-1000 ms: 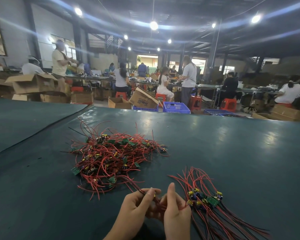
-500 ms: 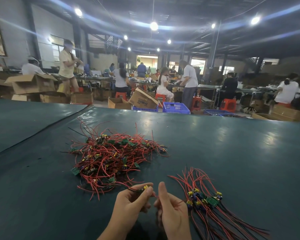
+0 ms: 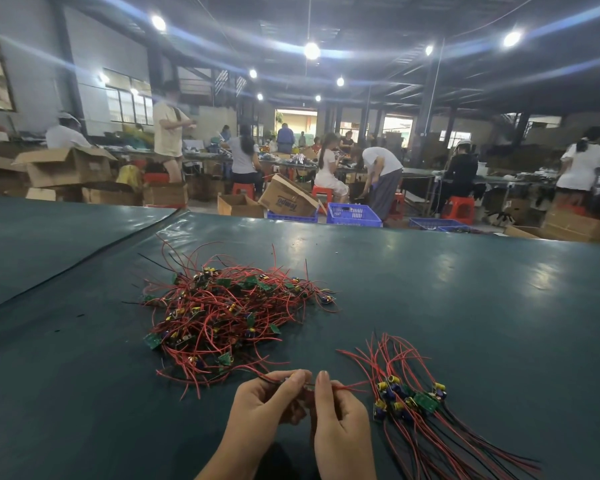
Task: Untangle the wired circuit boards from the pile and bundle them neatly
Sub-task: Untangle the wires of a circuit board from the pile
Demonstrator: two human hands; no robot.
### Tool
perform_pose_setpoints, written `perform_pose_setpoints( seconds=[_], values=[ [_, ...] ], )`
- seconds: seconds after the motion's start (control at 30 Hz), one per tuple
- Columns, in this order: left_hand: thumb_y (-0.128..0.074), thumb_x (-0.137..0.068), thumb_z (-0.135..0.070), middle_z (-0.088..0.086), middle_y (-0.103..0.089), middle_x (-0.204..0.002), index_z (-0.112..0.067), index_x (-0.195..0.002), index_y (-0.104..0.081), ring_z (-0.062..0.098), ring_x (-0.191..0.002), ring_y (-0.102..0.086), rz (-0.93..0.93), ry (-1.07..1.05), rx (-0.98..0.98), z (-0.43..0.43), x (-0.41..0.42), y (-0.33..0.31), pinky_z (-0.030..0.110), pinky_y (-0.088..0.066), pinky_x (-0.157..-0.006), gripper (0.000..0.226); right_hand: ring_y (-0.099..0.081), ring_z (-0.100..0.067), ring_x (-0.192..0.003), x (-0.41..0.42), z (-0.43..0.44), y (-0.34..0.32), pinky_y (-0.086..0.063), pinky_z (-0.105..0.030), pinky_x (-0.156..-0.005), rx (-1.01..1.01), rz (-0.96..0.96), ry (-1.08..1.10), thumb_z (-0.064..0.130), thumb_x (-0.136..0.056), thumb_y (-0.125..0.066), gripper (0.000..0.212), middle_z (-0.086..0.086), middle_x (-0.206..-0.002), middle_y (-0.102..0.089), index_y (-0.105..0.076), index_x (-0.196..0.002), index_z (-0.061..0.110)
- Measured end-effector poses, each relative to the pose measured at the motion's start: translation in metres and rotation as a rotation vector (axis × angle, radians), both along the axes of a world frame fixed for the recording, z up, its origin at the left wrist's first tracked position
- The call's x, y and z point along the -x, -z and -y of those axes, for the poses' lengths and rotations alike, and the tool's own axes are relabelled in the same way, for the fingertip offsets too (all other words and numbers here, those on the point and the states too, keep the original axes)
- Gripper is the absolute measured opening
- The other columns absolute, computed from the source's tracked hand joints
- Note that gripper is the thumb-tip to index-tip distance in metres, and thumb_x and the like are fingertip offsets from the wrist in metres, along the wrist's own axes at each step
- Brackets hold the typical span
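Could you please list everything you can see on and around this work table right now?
table: one, dark green, foreground.
tangled pile: one, red wires and green boards, table centre.
sorted bundle: one, green boards with red and black wires, right of hands.
held wires: one piece, red and black, between both hands.
cardboard boxes: many, brown, behind table.
crates: at least two, blue, behind table.
stools: several, red, background.
workers: several, far benches.
left hand: one, pinches held wires.
right hand: one, pinches held wires.

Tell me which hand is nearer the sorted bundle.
Right. The right hand is just beside the sorted bundle; the left hand is farther off, nearer the tangled pile.
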State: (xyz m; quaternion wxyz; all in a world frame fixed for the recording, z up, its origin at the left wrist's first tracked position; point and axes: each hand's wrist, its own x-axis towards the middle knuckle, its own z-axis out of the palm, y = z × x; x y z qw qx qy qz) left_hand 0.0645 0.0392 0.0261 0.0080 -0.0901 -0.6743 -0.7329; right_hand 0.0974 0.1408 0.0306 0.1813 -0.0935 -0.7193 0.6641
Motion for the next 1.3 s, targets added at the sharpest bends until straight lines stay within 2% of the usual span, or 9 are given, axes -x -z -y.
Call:
perform_pose_setpoints(
  seconds=[0.07,0.2,0.37,0.53,0.63,0.7,1.0,1.17,1.3],
  values=[
    [-0.06,-0.088,-0.016,0.014,-0.068,-0.074,0.005,-0.088,-0.071,0.024,-0.068,-0.062,0.012,0.009,-0.023,0.0,0.0,0.0,0.028,-0.053,-0.061,0.024,-0.068,-0.006,-0.07,0.0,-0.001,0.001,-0.053,-0.024,-0.07,-0.034,-0.002,0.029,0.033,-0.096,-0.051,0.036,0.004,-0.07,-0.073,-0.072,-0.071,0.017],
    [-0.064,-0.084,-0.019,0.016,-0.069,-0.074,0.005,-0.084,-0.071,0.027,-0.07,-0.063,-0.006,0.011,-0.014,0.001,0.001,0.002,0.028,-0.053,-0.061,0.024,-0.066,-0.002,-0.063,-0.001,-0.001,0.001,-0.049,-0.013,-0.059,-0.092,-0.061,0.062,0.034,-0.094,-0.054,0.035,0.008,-0.066,-0.072,-0.071,-0.066,0.021],
    [-0.066,-0.082,-0.021,0.015,-0.073,-0.084,0.001,-0.09,-0.072,0.027,-0.083,-0.068,0.002,0.028,0.021,0.002,0.001,0.005,0.024,-0.056,-0.068,0.024,-0.067,-0.003,-0.066,0.0,0.001,0.004,-0.053,-0.018,-0.062,-0.119,-0.061,0.039,0.034,-0.095,-0.052,0.035,0.01,-0.069,-0.072,-0.072,-0.069,0.024],
    [-0.064,-0.083,-0.024,0.018,-0.073,-0.088,-0.003,-0.092,-0.074,0.025,-0.081,-0.069,-0.014,0.097,0.014,0.002,-0.001,0.0,0.033,-0.056,-0.074,0.025,-0.064,-0.006,-0.053,0.003,-0.01,-0.005,-0.047,-0.013,-0.051,0.023,-0.009,0.023,0.032,-0.098,-0.046,0.052,0.003,-0.054,-0.068,-0.067,-0.053,0.017],
    [-0.064,-0.078,-0.024,0.017,-0.071,-0.08,-0.004,-0.086,-0.076,0.022,-0.07,-0.067,0.025,0.119,-0.074,0.003,0.0,-0.004,0.028,-0.055,-0.064,0.025,-0.035,-0.01,-0.036,0.005,-0.023,-0.007,-0.027,-0.016,-0.039,0.062,0.031,0.089,0.036,-0.099,-0.045,0.058,0.005,-0.039,-0.035,-0.035,-0.046,0.015],
    [-0.065,-0.073,-0.023,0.017,-0.07,-0.074,-0.007,-0.083,-0.078,0.02,-0.062,-0.064,0.078,0.151,-0.173,0.003,-0.001,-0.007,0.024,-0.052,-0.058,0.023,-0.026,-0.01,-0.037,0.006,-0.029,-0.008,-0.022,-0.019,-0.039,0.067,0.051,0.106,0.038,-0.099,-0.043,0.056,0.004,-0.041,-0.025,-0.03,-0.049,0.016],
    [-0.064,-0.07,-0.017,0.02,-0.066,-0.068,-0.001,-0.077,-0.077,0.019,-0.053,-0.06,0.12,0.168,-0.318,0.005,-0.001,-0.015,0.022,-0.051,-0.052,0.022,-0.024,-0.015,-0.04,0.015,-0.043,-0.001,-0.022,-0.029,-0.053,0.26,-0.001,0.27,0.033,-0.102,-0.041,0.057,0.003,-0.043,-0.025,-0.029,-0.047,0.022],
    [-0.065,-0.07,-0.021,0.017,-0.069,-0.07,-0.007,-0.079,-0.078,0.019,-0.057,-0.064,0.094,0.11,-0.275,0.001,-0.004,-0.012,0.023,-0.053,-0.055,0.021,-0.023,-0.011,-0.036,0.012,-0.031,-0.002,-0.02,-0.023,-0.048,0.411,-0.037,0.312,0.05,-0.098,-0.036,0.057,0.006,-0.042,-0.025,-0.029,-0.051,0.018],
    [-0.067,-0.07,-0.024,0.018,-0.071,-0.076,-0.011,-0.083,-0.079,0.022,-0.063,-0.067,0.104,0.07,-0.258,0.0,-0.003,-0.009,0.026,-0.056,-0.06,0.022,-0.036,-0.006,-0.038,0.008,-0.018,0.003,-0.031,-0.02,-0.045,0.095,-0.078,0.11,0.057,-0.087,-0.046,0.06,0.01,-0.038,-0.035,-0.044,-0.039,0.021]
  ],
)
